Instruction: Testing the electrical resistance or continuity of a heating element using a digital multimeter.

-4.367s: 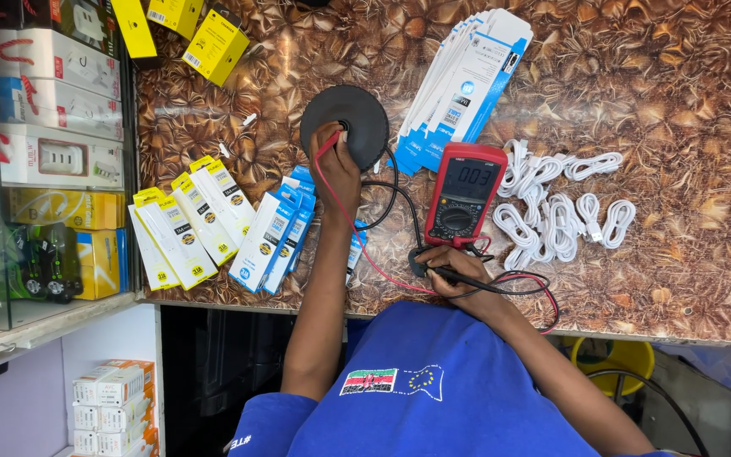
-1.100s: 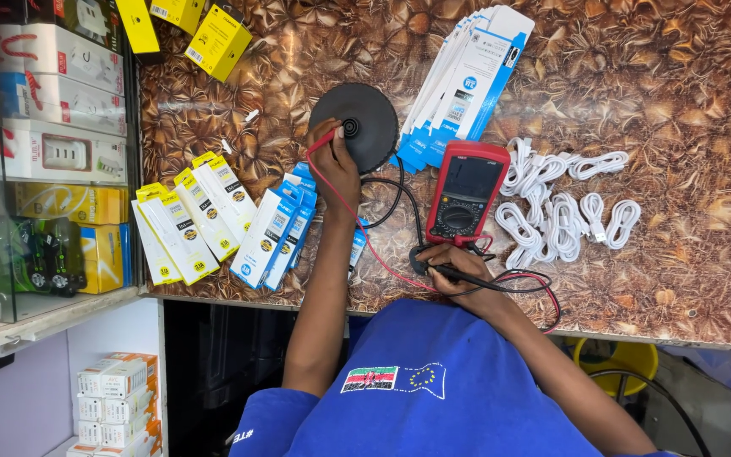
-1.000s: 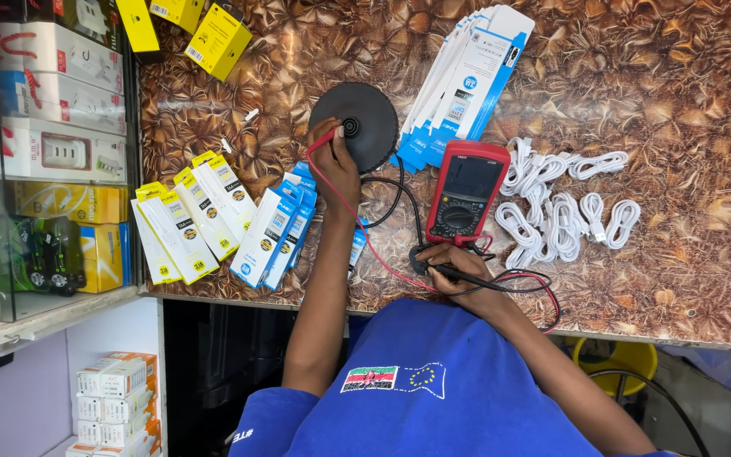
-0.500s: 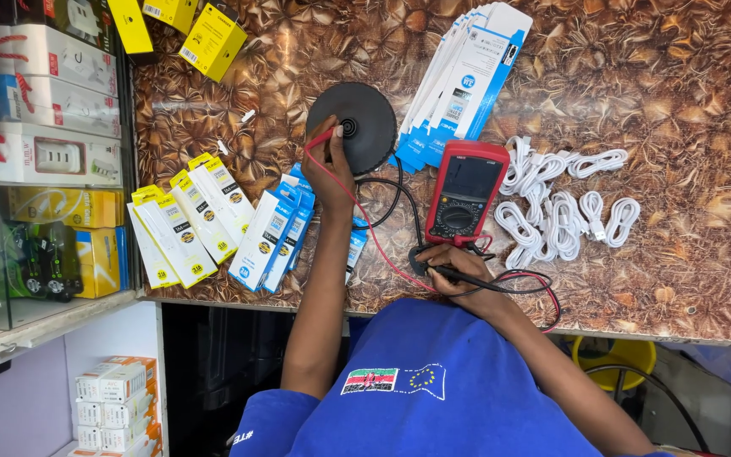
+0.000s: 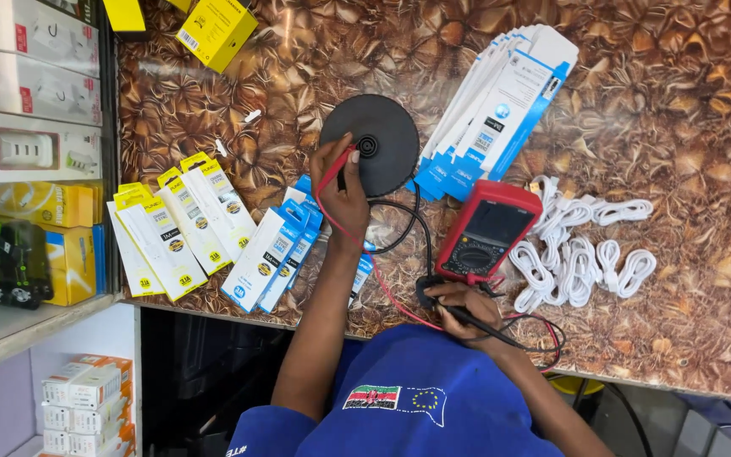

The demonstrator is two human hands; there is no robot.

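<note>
Scene: overhead view of a person in a blue shirt [image 5: 408, 406] working at a brown, leaf-patterned glossy counter [image 5: 678, 110].
Left hand: the left hand [image 5: 342, 190] is stretched forward, fingers closed narrowly around a thin red test probe [image 5: 338, 166], its tip pressed near the centre of a round black flat disc-shaped base [image 5: 376, 152].
Right hand: the right hand [image 5: 465, 309] rests near the counter's front edge, fingers curled around a black test probe [image 5: 477, 322]; beside it lies a black plug [image 5: 426, 292].
Leads: a red wire [image 5: 382, 288] runs from the left hand back toward the right hand; a black cable [image 5: 412, 224] curves from the disc to the plug.
Meter: a red-cased digital multimeter with a dark screen [image 5: 488, 233] lies between the disc and the right hand.
Right of meter: a pile of coiled white cables [image 5: 581, 245].
Behind meter: a fanned stack of white-and-blue flat packets [image 5: 501, 101], just beside the disc.
Left of arm: rows of white-and-yellow slim boxes [image 5: 175, 228] and white-and-blue slim boxes [image 5: 272, 254].
Far left: shelves of boxed goods [image 5: 27, 101].
Top edge: a yellow carton [image 5: 217, 30].
</note>
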